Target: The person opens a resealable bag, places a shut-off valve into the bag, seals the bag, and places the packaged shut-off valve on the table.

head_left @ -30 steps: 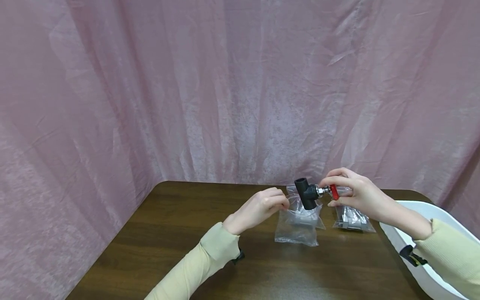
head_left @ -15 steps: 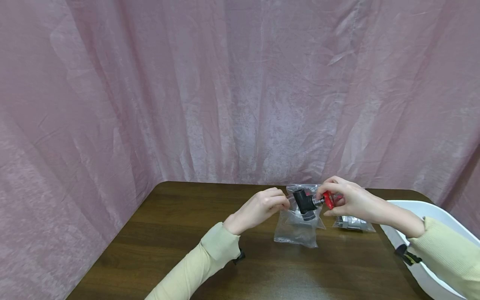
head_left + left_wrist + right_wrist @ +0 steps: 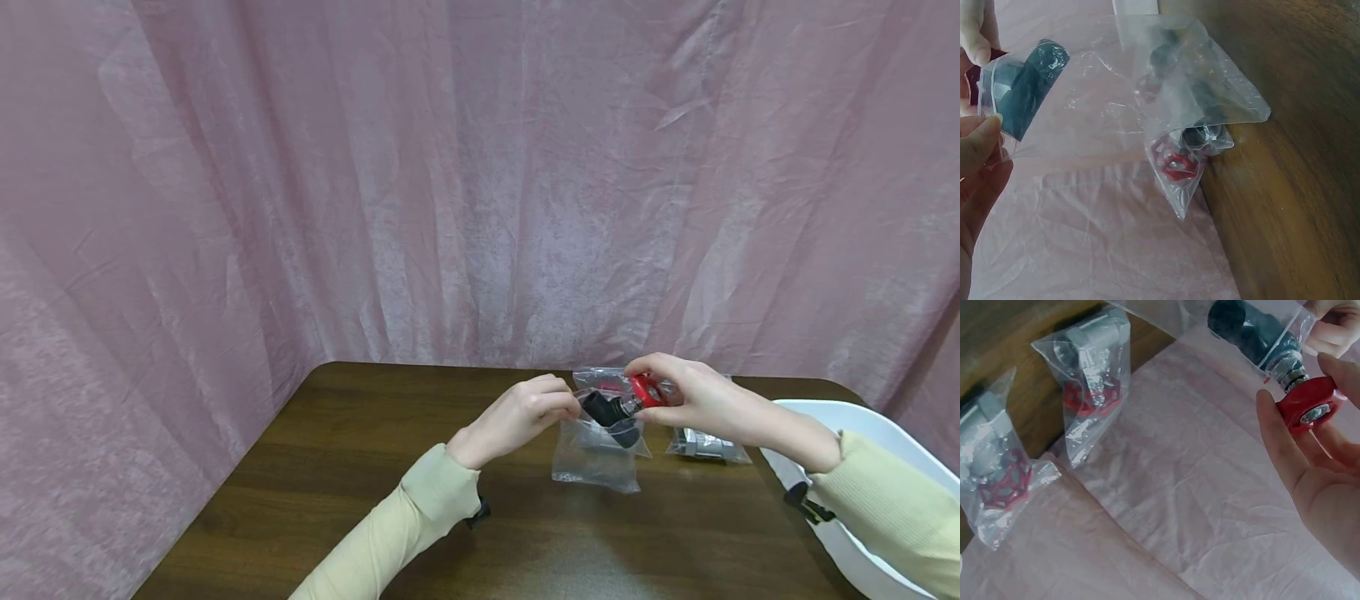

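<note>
In the head view my left hand (image 3: 517, 421) pinches the mouth of a clear plastic bag (image 3: 596, 472). My right hand (image 3: 708, 404) holds a valve by its red handwheel (image 3: 647, 390). The valve's black tee-shaped body (image 3: 602, 408) is at the bag's mouth. Through the film in the left wrist view, the dark body (image 3: 1032, 84) shows inside the bag (image 3: 1097, 112). Fingers of the right hand (image 3: 1329, 487) curve around the handwheel (image 3: 1310, 403) in the right wrist view, with the metal stem at the bag's edge.
Two bagged valves with red handwheels lie on the table: one (image 3: 1094, 356) behind the held bag, another (image 3: 997, 444) farther right. A white tub (image 3: 847, 562) stands at the right of the brown table (image 3: 360, 500). A pink curtain (image 3: 480, 208) hangs behind.
The right hand has moved left and down with the valve, tilting it, and the black body has gone into the bag's mouth. The left hand has stayed in place.
</note>
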Action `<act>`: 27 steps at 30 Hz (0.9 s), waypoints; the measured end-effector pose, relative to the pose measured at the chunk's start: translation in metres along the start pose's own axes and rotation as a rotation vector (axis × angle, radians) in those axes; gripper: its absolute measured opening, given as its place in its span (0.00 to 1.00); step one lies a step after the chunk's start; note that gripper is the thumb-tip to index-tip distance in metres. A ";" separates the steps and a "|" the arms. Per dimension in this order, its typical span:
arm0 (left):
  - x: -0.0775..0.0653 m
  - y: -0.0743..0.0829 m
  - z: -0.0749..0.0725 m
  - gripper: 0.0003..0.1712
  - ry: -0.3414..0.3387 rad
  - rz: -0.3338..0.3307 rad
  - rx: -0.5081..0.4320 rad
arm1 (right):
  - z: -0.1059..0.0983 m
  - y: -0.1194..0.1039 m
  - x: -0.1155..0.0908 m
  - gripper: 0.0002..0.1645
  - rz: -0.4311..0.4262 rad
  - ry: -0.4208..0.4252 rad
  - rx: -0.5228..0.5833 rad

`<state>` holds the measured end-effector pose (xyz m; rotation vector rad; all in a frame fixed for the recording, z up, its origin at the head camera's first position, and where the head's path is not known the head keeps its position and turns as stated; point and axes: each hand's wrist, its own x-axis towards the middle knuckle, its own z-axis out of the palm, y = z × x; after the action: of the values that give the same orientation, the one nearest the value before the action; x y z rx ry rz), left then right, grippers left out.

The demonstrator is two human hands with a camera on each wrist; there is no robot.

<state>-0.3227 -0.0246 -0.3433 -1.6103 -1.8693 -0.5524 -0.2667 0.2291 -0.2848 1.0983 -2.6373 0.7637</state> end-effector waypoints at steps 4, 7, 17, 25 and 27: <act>0.001 0.001 0.000 0.06 -0.010 0.010 0.003 | 0.001 -0.003 0.005 0.24 -0.006 -0.034 -0.010; 0.001 0.002 0.001 0.06 -0.019 0.009 -0.003 | 0.003 -0.005 0.008 0.22 -0.038 -0.057 0.001; 0.001 0.003 0.007 0.06 -0.012 0.021 -0.044 | 0.017 -0.005 0.014 0.25 -0.164 0.019 -0.089; -0.001 0.003 0.015 0.05 0.000 0.016 -0.067 | 0.029 0.001 0.014 0.26 -0.117 -0.012 -0.062; -0.002 0.003 0.019 0.05 -0.002 0.011 -0.071 | 0.032 0.003 0.013 0.25 -0.099 -0.021 -0.065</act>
<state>-0.3225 -0.0129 -0.3589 -1.6665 -1.8598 -0.6185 -0.2775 0.2056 -0.3088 1.2159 -2.5828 0.6462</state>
